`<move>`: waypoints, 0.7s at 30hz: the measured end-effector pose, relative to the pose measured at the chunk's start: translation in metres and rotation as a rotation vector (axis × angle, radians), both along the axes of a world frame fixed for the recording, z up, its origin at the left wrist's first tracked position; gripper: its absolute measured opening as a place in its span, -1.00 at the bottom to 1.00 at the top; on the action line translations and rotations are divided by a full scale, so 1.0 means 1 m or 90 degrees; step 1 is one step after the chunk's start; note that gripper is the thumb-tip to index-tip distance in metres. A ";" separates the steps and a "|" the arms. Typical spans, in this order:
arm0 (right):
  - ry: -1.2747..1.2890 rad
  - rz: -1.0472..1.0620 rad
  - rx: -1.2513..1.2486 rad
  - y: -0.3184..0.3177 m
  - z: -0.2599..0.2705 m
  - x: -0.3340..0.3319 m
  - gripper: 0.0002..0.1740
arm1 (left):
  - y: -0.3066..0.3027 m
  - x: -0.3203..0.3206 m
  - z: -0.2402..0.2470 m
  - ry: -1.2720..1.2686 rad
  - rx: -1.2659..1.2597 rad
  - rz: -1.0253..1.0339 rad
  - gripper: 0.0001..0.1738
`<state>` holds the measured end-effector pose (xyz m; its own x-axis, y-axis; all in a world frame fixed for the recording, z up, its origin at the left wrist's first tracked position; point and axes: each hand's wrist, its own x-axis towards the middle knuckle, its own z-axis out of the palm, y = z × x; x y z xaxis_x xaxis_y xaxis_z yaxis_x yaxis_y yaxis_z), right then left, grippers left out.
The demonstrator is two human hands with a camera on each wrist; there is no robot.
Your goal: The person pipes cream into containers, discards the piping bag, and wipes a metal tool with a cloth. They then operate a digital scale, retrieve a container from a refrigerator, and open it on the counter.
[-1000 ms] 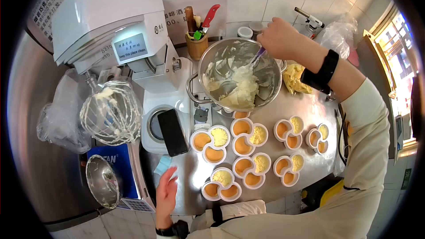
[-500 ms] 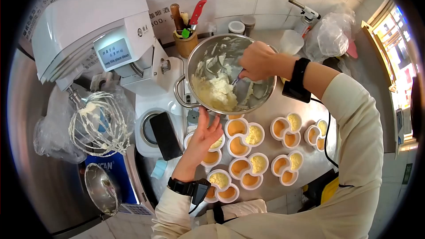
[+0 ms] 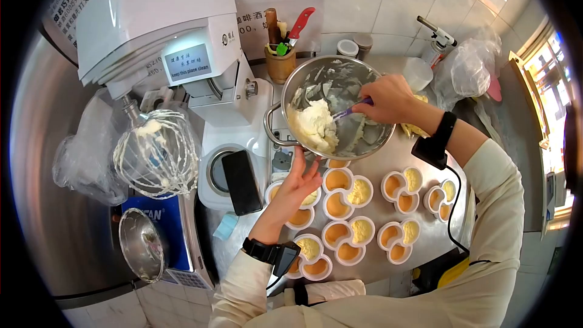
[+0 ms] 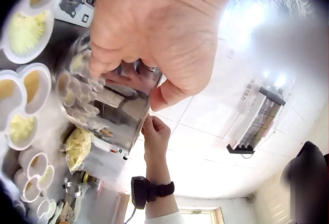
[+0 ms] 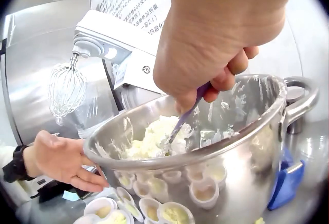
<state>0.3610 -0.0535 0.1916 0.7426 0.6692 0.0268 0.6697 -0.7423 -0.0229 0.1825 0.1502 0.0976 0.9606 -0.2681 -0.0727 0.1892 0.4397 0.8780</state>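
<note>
A steel pot [image 3: 290, 94] holds a pale cream mass [image 3: 316, 123], heaped toward its left side. My right hand [image 3: 392, 102] grips the purple handle of a utensil [image 3: 349, 110] whose far end is in the cream. At the pot's near left rim is my left hand [image 3: 294, 187]; in the left wrist view the hand [image 4: 159, 34] has its thumb at the rim and its fingers against the outer wall. The right wrist view shows the left hand [image 5: 67, 161] with fingers extended along the pot's outside and the utensil [image 5: 189, 112] slanting into the cream.
Several three-part white cups [image 3: 348, 235] with orange and yellow fillings stand in front of the pot. A mixer [image 3: 226, 100] with a cream-coated whisk [image 3: 156, 155], a black phone [image 3: 242, 182] and a small metal bowl [image 3: 143, 244] are at left. A blowtorch [image 3: 436, 45] stands behind, right.
My left hand has come up from the table's front edge to the pot's rim. The right hand has moved lower into the pot, and the cream is heaped further left.
</note>
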 end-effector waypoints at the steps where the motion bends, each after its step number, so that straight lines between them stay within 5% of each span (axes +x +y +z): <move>1: -0.002 0.002 0.002 -0.001 0.001 -0.002 -0.60 | 0.000 0.000 0.000 0.000 -0.005 0.002 -0.10; 13: 0.042 -0.178 0.213 -0.046 0.018 -0.043 -0.60 | 0.054 -0.130 -0.010 0.080 0.150 0.022 -0.52; 21: -0.049 -0.296 0.371 -0.075 0.027 -0.108 -0.66 | 0.089 -0.258 -0.016 0.207 0.178 0.148 -0.51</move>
<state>0.2534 -0.1282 0.2182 0.9271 0.1483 0.3442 0.3056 -0.8307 -0.4654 -0.0759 0.2397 0.0820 0.9086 0.0236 -0.4171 0.3975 0.2582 0.8805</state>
